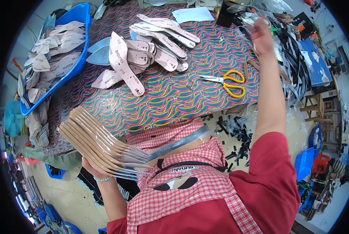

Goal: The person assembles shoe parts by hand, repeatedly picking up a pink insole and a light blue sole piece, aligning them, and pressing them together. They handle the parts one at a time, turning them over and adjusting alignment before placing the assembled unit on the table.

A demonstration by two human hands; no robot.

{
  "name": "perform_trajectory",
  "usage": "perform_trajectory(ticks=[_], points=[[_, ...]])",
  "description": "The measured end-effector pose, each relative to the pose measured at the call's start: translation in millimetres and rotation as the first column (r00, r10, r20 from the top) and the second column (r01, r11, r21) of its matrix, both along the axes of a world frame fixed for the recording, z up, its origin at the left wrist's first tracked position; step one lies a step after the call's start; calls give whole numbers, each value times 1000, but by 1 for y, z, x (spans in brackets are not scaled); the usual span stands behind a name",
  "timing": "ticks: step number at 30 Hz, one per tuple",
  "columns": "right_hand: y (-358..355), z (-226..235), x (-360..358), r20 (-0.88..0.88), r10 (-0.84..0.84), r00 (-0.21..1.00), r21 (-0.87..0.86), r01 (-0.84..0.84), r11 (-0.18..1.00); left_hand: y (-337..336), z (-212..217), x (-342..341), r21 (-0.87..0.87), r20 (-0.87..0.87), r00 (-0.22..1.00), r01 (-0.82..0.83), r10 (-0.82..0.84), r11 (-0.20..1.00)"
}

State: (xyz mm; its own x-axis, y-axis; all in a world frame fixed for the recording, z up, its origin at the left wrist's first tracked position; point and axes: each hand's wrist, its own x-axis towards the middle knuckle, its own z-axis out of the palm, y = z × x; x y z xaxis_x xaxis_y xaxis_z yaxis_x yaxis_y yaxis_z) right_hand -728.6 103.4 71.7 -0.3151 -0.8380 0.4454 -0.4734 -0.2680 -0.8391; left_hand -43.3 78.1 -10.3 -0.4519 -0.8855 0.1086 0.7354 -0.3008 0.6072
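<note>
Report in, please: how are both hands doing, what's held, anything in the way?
Left hand: holding tan stack. Right hand: blurred near dark straps, grip unclear. Scissors on table, touching neither hand; nothing obviously blocking.

The left hand [92, 168] gripped a fanned stack of tan shoe insoles [98, 142] from below, near the table's front edge. The right hand [263, 41], blurred, reached beside a heap of dark strips [299, 74]. Yellow-handled scissors [222, 80] lay on the wavy-patterned tablecloth [170, 103], near a pile of printed pink insoles [122, 58]. At left, a blue basket [87, 37] held similar pieces.
</note>
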Motion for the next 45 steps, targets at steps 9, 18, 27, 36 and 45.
perform_trajectory(ticks=[9, 18, 27, 36, 45], points=[[-14, -17, 11, 27, -242, 970, 426, 208, 880, 6, -9, 6, -12, 10, 1000, -6, 6, 1000], [-17, 20, 281, 244, 365, 899, 580, -437, 687, 2, 36, -68, -38, -185, 952, 242, -245, 969], [-30, -17, 416, 738, 304, 602, 255, -666, 701, -2, -17, -49, 153, -199, 978, 101, -69, 983], [-56, -64, 433, 826, 159, 541, 317, -679, 662, 9, -17, -29, 179, -466, 884, 130, -33, 975], [-97, 47, 486, 585, 480, 654, 314, -727, 610, -19, 48, 54, -66, 807, 563, 390, -181, 918]])
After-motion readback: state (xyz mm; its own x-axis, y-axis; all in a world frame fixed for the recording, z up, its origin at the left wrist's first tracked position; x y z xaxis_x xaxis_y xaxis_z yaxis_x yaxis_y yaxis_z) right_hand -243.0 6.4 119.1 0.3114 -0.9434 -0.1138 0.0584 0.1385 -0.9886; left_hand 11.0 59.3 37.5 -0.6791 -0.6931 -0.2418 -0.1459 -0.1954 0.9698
